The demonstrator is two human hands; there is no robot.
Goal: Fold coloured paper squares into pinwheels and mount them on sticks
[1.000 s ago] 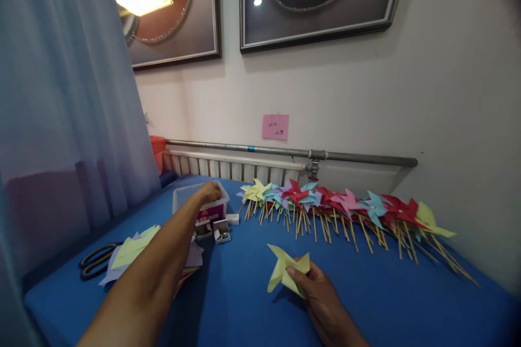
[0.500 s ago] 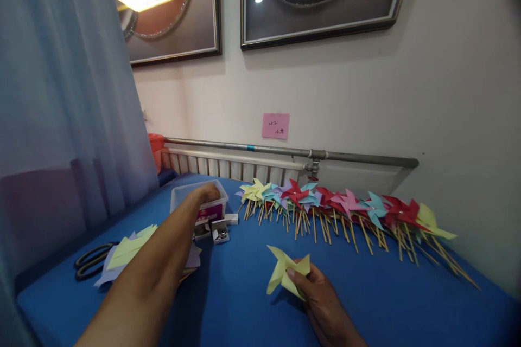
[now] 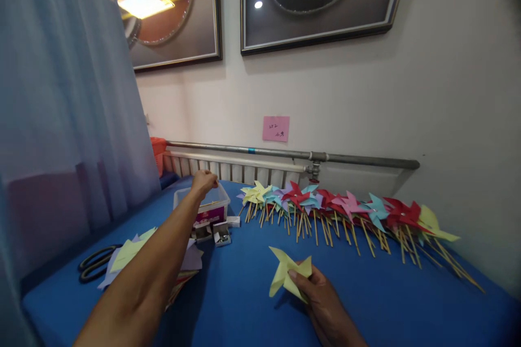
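My right hand (image 3: pixel 321 295) pinches a pale yellow paper pinwheel (image 3: pixel 280 274) at its folded centre, above the blue table cover; no stick shows on it. Over the far rim of a clear plastic tub (image 3: pixel 223 201) with a purple label, my left hand (image 3: pixel 204 180) has its fingers pressed together; whatever they hold is too small to make out. Light-coloured sticks show inside the tub. Just in front of it, a small open box (image 3: pixel 222 236) contains little metal pieces, and another small box (image 3: pixel 202 231) stands beside it.
A long row of finished pinwheels (image 3: pixel 313 200) on sticks lies along the back right. At left, black-handled scissors (image 3: pixel 97 264) lie by a stack of coloured paper (image 3: pixel 130 252), partly behind my left forearm. A blue curtain (image 3: pixel 81 92) hangs at left; a metal pipe (image 3: pixel 280 153) runs along the wall.
My left hand has risen from inside the tub to above its far rim. The right hand still holds the yellow pinwheel in nearly the same place.
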